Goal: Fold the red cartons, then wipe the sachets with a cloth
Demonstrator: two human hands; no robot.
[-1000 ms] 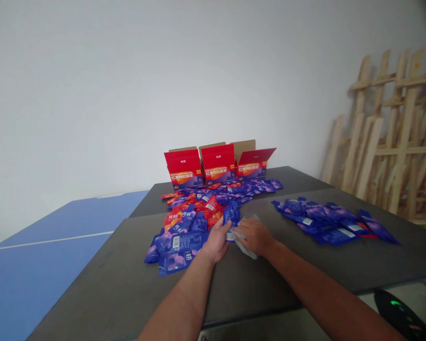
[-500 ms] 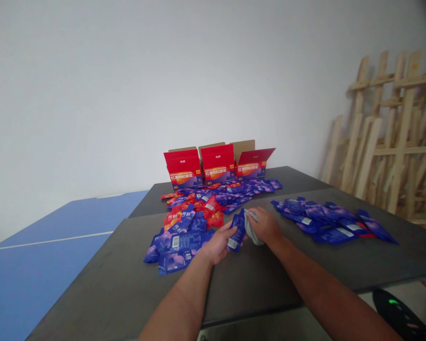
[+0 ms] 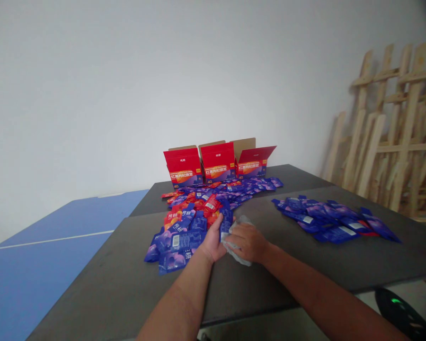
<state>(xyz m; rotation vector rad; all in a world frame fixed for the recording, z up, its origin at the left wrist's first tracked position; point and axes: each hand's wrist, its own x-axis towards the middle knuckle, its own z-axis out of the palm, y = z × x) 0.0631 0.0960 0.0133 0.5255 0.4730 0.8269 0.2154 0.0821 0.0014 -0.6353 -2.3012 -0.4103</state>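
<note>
My left hand [image 3: 213,240] holds a blue pouch [image 3: 226,220] upright over the dark table. Closed on a crumpled grey cloth [image 3: 242,258], my right hand [image 3: 249,241] presses it against the lower right side of the pouch. Part of the pouch is hidden behind the cloth and fingers. Left of my hands lies a pile of blue pouches [image 3: 184,241], with red pouches [image 3: 199,206] among them. Another heap of blue pouches [image 3: 315,218] lies to the right, with a little red showing underneath.
Three open red boxes [image 3: 218,163] stand side by side at the back of the dark table [image 3: 102,289]. Wooden easels [image 3: 394,137] lean against the wall at right. A blue table [image 3: 57,255] with white lines adjoins on the left. A dark object [image 3: 397,308] with a green light sits below right.
My right hand and the cloth have moved left and down, from the pouch's top to its lower side. The pouch has turned more upright in my left hand and shifted slightly left.
</note>
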